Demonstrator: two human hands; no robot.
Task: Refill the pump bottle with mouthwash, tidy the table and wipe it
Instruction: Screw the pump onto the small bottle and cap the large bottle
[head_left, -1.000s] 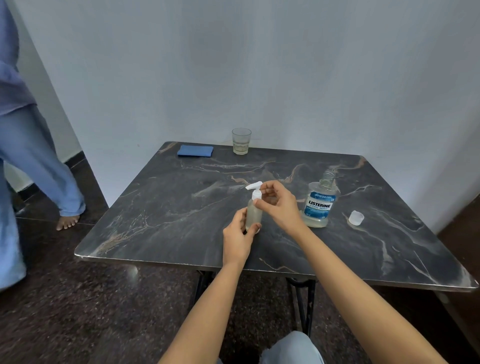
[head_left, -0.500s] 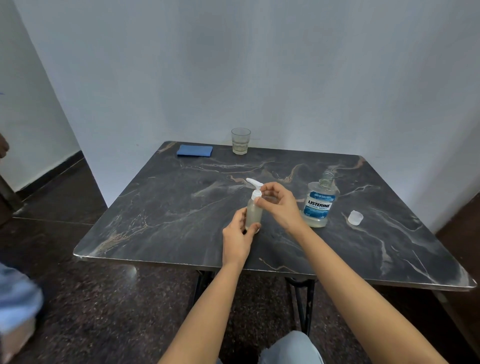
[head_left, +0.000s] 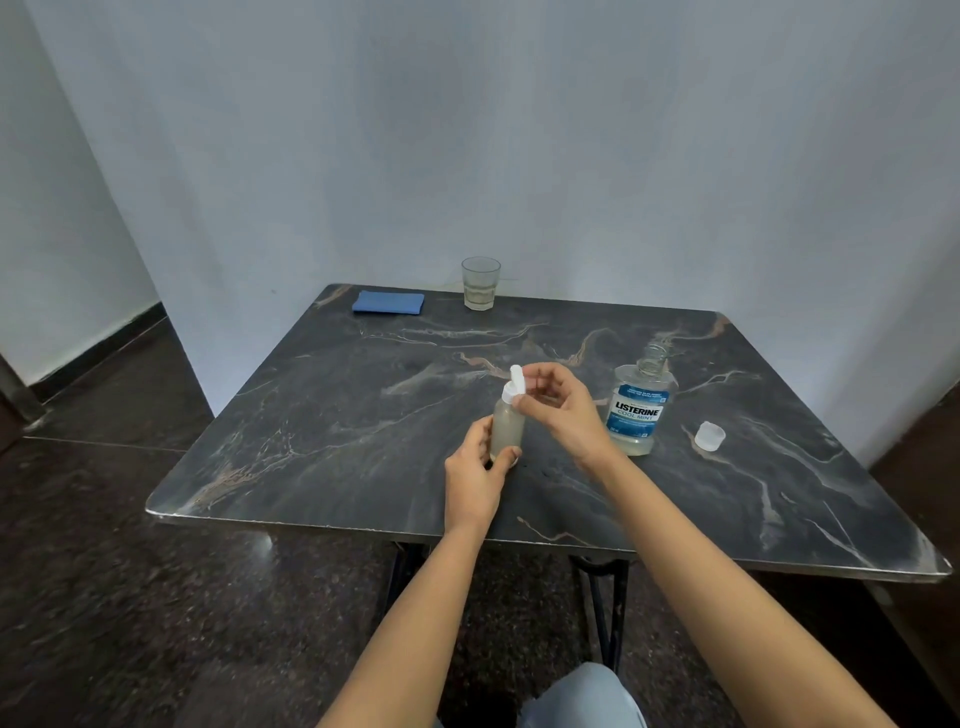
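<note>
A small clear pump bottle (head_left: 508, 427) stands on the table (head_left: 311, 415) between both hands. The left hand (head_left: 475, 480) wraps its base; the right hand (head_left: 563, 410) pinches the white pump top. It looks light, smooth, probably slippery plastic, holding pale liquid. Best gripped around the body. The uncapped mouthwash bottle (head_left: 638, 410) stands just right of the right hand.

Both hands meet ahead, left hand (head_left: 475, 470) curled low, right hand (head_left: 558, 408) pinching above.
</note>
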